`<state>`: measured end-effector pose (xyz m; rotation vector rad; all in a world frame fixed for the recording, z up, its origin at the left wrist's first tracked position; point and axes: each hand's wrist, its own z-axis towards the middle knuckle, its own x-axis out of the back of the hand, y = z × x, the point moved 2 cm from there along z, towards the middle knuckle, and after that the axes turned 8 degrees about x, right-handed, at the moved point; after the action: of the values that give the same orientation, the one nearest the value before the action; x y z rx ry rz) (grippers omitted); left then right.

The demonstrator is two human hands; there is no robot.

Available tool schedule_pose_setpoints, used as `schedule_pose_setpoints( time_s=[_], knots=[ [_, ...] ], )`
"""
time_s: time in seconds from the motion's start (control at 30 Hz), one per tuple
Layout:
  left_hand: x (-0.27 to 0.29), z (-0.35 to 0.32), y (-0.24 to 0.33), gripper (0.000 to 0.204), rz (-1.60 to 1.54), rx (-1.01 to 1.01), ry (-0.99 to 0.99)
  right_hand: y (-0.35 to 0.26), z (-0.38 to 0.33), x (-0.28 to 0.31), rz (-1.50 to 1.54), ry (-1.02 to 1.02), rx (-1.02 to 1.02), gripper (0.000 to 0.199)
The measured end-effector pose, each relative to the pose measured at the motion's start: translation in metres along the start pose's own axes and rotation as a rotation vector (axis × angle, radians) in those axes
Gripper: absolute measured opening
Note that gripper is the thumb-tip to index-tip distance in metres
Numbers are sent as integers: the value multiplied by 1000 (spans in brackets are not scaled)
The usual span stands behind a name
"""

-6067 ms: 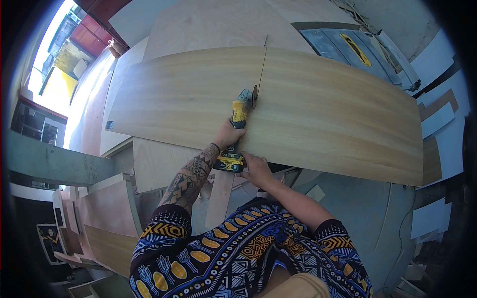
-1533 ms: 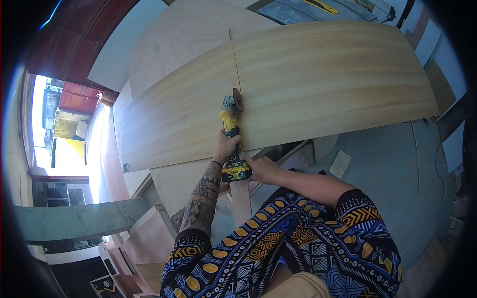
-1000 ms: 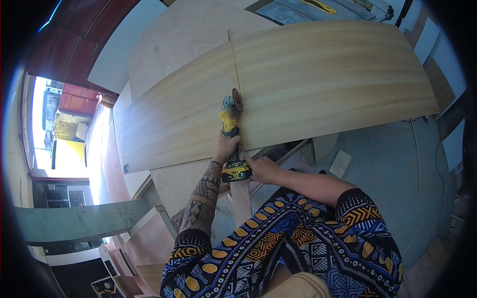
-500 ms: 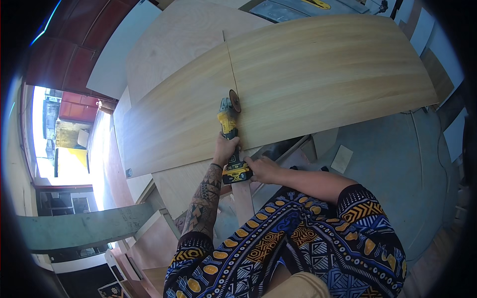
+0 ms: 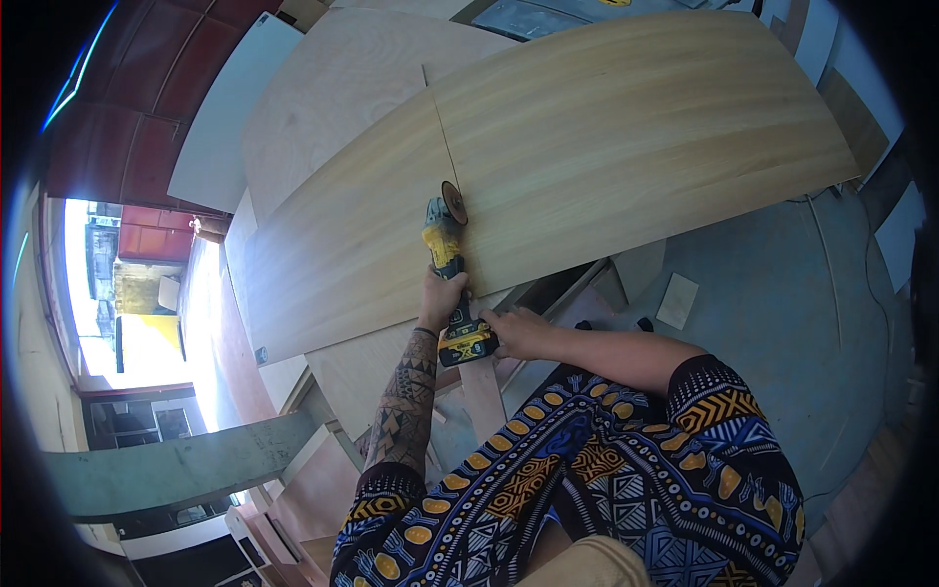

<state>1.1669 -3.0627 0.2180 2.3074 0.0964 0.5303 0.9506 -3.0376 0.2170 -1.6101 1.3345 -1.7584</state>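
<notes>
A yellow and black cordless angle grinder (image 5: 450,264) lies lengthwise over a large pale plywood sheet (image 5: 626,147), its round disc (image 5: 453,204) at the near end of a thin straight cut line running up the sheet. My left hand (image 5: 442,296) grips the grinder's body just behind the head. My right hand (image 5: 514,331) holds the rear end by the battery pack (image 5: 467,344). Both forearms come in from below, the left one tattooed.
More plywood panels (image 5: 342,88) lie under and beyond the sheet. Small offcuts (image 5: 677,299) and a thin cable (image 5: 831,264) lie on the grey concrete floor at right. Stacked boards (image 5: 293,489) and a green beam (image 5: 166,470) are at lower left, by a bright doorway.
The grinder's disc has moved a little further along the cut line, away from me. Both hands keep the same grip. My head has shifted, so the sheet sits lower in view.
</notes>
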Motion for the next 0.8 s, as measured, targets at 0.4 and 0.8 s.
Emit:
schedule_pose_setpoints(
  time_s=[0.4,0.8],
  knots=[
    [2,-5,-1,47,-12,23,3,-3,4,3,233,-49,-23,99],
    [1,-5,1,46,3,2,-2,2,13,-5,392,-3,-79,97]
  ],
)
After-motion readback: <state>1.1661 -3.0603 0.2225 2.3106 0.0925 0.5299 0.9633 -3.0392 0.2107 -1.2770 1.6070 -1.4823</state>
